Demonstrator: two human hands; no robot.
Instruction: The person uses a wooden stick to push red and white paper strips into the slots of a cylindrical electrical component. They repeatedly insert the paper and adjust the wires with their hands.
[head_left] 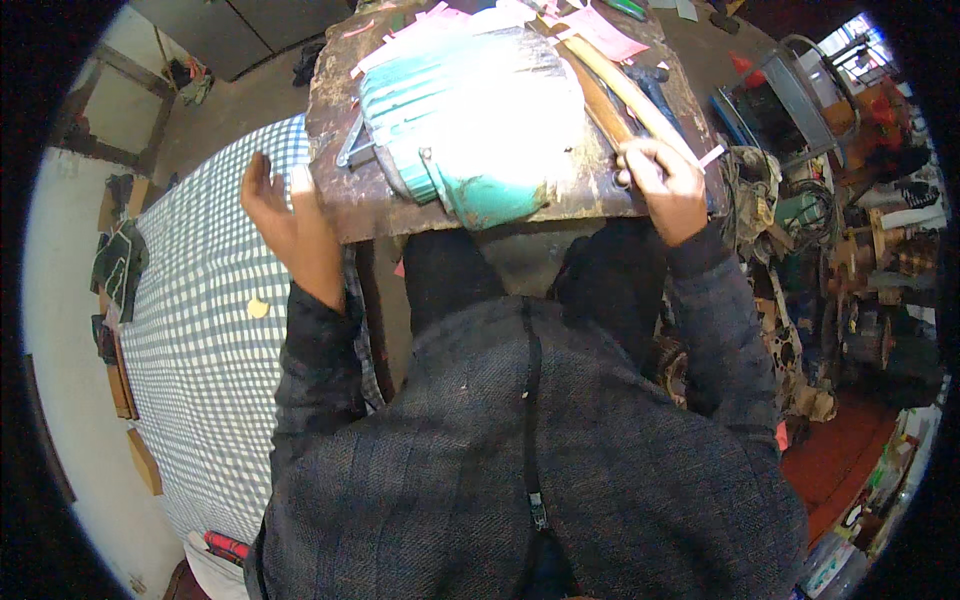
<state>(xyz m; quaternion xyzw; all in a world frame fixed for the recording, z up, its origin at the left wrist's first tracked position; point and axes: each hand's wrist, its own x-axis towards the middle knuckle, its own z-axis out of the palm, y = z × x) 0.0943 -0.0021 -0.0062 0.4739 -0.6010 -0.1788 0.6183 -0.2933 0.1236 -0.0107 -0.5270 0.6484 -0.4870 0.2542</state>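
Left hand (283,222) raised and spread, grasping nothing, just off the left edge of the rusty bench (345,205), above the blue-and-white checked cloth (190,320). Right hand (665,185) curled at the bench's right front corner, apparently pinching a pale pink paper strip (708,156); grip partly hidden. Teal electric motor (470,125) lying on its side mid-bench, close to the front edge, top washed out by glare.

Risks, as a judgement: heavy motor near the edge, liable to roll or tip toward the lap if the bench gets knocked. Wooden tool handle (625,95) beside the right hand, easily nudged off.

Pink paper slips (610,35) scattered along the far edge, rectangular, plain-looking. Small yellow scrap (258,308) on the cloth.
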